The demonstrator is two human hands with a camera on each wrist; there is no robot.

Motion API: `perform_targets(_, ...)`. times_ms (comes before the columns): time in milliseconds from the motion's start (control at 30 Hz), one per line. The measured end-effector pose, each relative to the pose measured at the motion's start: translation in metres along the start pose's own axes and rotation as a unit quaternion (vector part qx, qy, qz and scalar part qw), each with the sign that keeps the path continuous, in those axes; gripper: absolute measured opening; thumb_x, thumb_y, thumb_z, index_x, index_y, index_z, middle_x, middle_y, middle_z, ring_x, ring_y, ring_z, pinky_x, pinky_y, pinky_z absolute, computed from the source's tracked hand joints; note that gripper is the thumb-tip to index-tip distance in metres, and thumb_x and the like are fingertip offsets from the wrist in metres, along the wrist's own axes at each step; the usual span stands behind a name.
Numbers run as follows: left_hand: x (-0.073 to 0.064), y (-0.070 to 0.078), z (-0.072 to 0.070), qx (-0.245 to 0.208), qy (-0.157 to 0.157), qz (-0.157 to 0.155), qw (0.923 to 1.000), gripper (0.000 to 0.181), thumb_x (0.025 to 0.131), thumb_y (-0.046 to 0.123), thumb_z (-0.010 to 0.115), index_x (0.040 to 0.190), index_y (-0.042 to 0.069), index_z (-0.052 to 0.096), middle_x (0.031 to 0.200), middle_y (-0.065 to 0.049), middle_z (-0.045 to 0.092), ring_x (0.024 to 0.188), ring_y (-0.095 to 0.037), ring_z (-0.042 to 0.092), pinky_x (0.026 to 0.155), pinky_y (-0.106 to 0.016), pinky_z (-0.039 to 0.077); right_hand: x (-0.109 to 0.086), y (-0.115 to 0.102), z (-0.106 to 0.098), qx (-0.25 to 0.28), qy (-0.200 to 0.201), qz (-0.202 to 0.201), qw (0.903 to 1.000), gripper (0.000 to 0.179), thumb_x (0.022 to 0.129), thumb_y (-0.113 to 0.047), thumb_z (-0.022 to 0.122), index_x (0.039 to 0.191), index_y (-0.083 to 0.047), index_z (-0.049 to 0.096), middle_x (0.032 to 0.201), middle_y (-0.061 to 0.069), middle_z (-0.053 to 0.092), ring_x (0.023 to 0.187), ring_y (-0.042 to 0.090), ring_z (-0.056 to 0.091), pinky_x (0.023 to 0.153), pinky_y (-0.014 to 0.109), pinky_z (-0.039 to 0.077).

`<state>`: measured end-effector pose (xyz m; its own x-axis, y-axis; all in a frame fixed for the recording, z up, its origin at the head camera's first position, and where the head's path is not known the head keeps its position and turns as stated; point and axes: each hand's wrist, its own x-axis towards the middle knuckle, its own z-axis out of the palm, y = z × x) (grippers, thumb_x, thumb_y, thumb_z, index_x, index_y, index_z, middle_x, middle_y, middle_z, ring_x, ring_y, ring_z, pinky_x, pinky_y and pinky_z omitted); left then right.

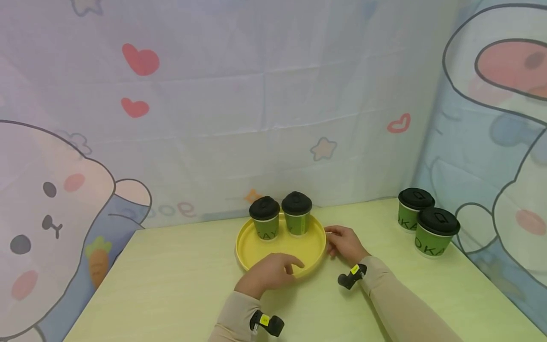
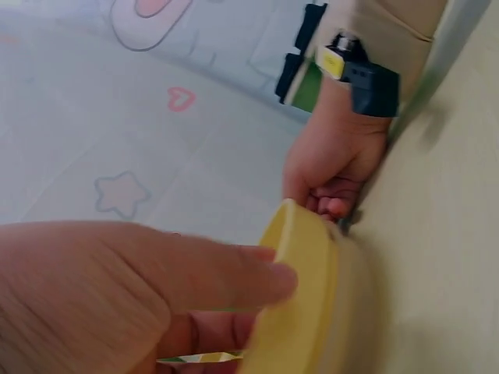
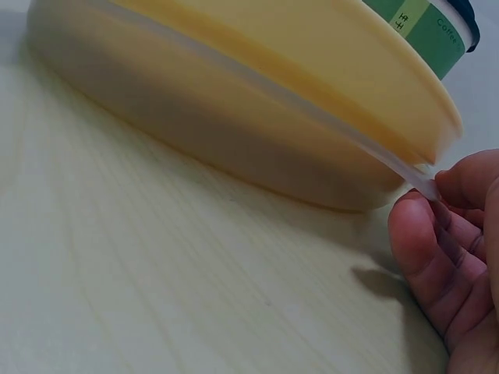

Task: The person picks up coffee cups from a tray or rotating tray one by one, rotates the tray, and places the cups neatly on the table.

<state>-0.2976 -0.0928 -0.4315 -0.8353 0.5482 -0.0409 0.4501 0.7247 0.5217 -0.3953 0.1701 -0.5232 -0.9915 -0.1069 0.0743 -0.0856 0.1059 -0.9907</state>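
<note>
With my right hand (image 1: 346,244) I pinch the right rim of the round yellow tray (image 1: 295,246) between thumb and fingers. My left hand (image 1: 273,271) is loosely bent over the tray's near side, thumb and forefinger apart, gripping nothing; I cannot tell whether its fingertips touch the rim. The tray lies on the pale worktop (image 1: 179,280), in front of me and toward the far edge. Inside it, at the far side, two green paper cups with black lids stand upright: the left cup (image 1: 266,227) and, just beside it and slightly farther, the right cup (image 1: 297,222). Well apart from the tray, on the right of the worktop, stand two more lidded green cups, a far one (image 1: 408,217) and a near one (image 1: 432,241) slightly to its right. Beyond the far edge hangs a pale cloth (image 1: 273,95) printed with hearts and stars.
</note>
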Motion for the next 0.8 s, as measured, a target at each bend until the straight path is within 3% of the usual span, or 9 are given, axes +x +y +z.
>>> perform_targets(100, -0.003, -0.003, -0.011, -0.005, 0.06, 0.007, 0.9982, 0.032, 0.091, 0.021, 0.069, 0.123, 0.016, 0.072, 0.096, -0.001, 0.069, 0.085, -0.017, 0.062, 0.075, -0.034, 0.05, -0.001, -0.001, 0.0, 0.001, -0.001, 0.003, 1.0, 0.035, 0.099, -0.012, 0.06, 0.13, 0.006, 0.062, 0.073, 0.009, 0.065, 0.058, 0.019, 0.061, 0.053, 0.031, 0.054)
perform_targets(167, -0.004, -0.009, -0.02, 0.0, 0.139, 0.01, 0.9903, 0.03, 0.093, 0.019, 0.067, 0.122, 0.012, 0.072, 0.1, -0.006, 0.07, 0.09, -0.024, 0.063, 0.078, -0.039, 0.05, -0.003, -0.003, 0.001, -0.001, 0.001, 0.005, 1.0, 0.035, 0.1, -0.011, 0.059, 0.13, 0.007, 0.062, 0.073, 0.008, 0.065, 0.058, 0.019, 0.06, 0.053, 0.031, 0.054)
perform_targets(233, -0.006, -0.02, -0.027, -0.004, 0.233, -0.02, 0.9723, 0.029, 0.094, 0.017, 0.066, 0.121, 0.011, 0.073, 0.104, -0.009, 0.069, 0.096, -0.03, 0.061, 0.08, -0.045, 0.049, -0.003, -0.003, 0.001, -0.002, 0.001, 0.006, 1.0, 0.035, 0.1, -0.011, 0.059, 0.13, 0.006, 0.062, 0.072, 0.007, 0.065, 0.058, 0.018, 0.06, 0.053, 0.03, 0.054)
perform_targets(300, -0.007, -0.034, -0.031, -0.023, 0.316, -0.07, 0.946, 0.029, 0.095, 0.016, 0.064, 0.122, 0.009, 0.072, 0.111, -0.013, 0.067, 0.102, -0.036, 0.059, 0.082, -0.05, 0.049, -0.002, -0.003, 0.001, -0.005, 0.002, 0.002, 1.0, 0.034, 0.101, -0.01, 0.058, 0.13, 0.007, 0.061, 0.072, 0.007, 0.064, 0.057, 0.018, 0.06, 0.053, 0.031, 0.054)
perform_targets(367, -0.009, -0.051, -0.031, -0.057, 0.365, -0.128, 0.9205, 0.035, 0.095, 0.018, 0.062, 0.128, 0.009, 0.069, 0.121, -0.018, 0.062, 0.109, -0.042, 0.053, 0.085, -0.054, 0.048, -0.002, -0.003, 0.0, -0.005, 0.001, -0.002, 1.0, 0.034, 0.101, -0.01, 0.058, 0.13, 0.007, 0.061, 0.071, 0.007, 0.064, 0.057, 0.019, 0.06, 0.053, 0.031, 0.054)
perform_targets(433, -0.01, -0.066, -0.027, -0.099, 0.382, -0.176, 0.902, 0.043, 0.096, 0.02, 0.059, 0.137, 0.008, 0.062, 0.135, -0.022, 0.054, 0.121, -0.048, 0.046, 0.093, -0.06, 0.044, 0.0, 0.0, 0.0, -0.002, 0.002, -0.004, 1.0, 0.034, 0.101, -0.012, 0.059, 0.13, 0.006, 0.062, 0.071, 0.007, 0.064, 0.057, 0.019, 0.06, 0.053, 0.031, 0.054)
perform_targets(533, -0.01, -0.086, -0.017, -0.172, 0.369, -0.205, 0.8902, 0.057, 0.097, 0.022, 0.057, 0.151, 0.007, 0.046, 0.152, -0.026, 0.038, 0.136, -0.053, 0.034, 0.106, -0.064, 0.036, -0.001, 0.0, 0.0, -0.004, 0.005, -0.003, 1.0, 0.033, 0.1, -0.012, 0.06, 0.129, 0.005, 0.063, 0.071, 0.008, 0.064, 0.057, 0.019, 0.06, 0.053, 0.031, 0.054)
perform_targets(667, -0.008, -0.103, 0.002, -0.267, 0.339, -0.2, 0.8797, 0.068, 0.098, 0.018, 0.056, 0.159, 0.006, 0.029, 0.161, -0.023, 0.027, 0.147, -0.046, 0.026, 0.115, -0.059, 0.029, -0.002, 0.0, 0.0, -0.004, 0.005, 0.0, 1.0, 0.033, 0.099, -0.012, 0.06, 0.127, 0.005, 0.064, 0.072, 0.008, 0.065, 0.057, 0.018, 0.06, 0.053, 0.031, 0.054)
perform_targets(800, -0.003, -0.111, 0.013, -0.321, 0.335, -0.181, 0.8673, 0.067, 0.1, 0.015, 0.053, 0.161, 0.008, 0.027, 0.164, -0.017, 0.026, 0.148, -0.039, 0.029, 0.115, -0.052, 0.033, -0.002, -0.003, 0.0, -0.011, 0.003, -0.004, 0.9999, 0.032, 0.1, -0.012, 0.059, 0.127, 0.004, 0.064, 0.071, 0.009, 0.064, 0.055, 0.018, 0.06, 0.054, 0.031, 0.054)
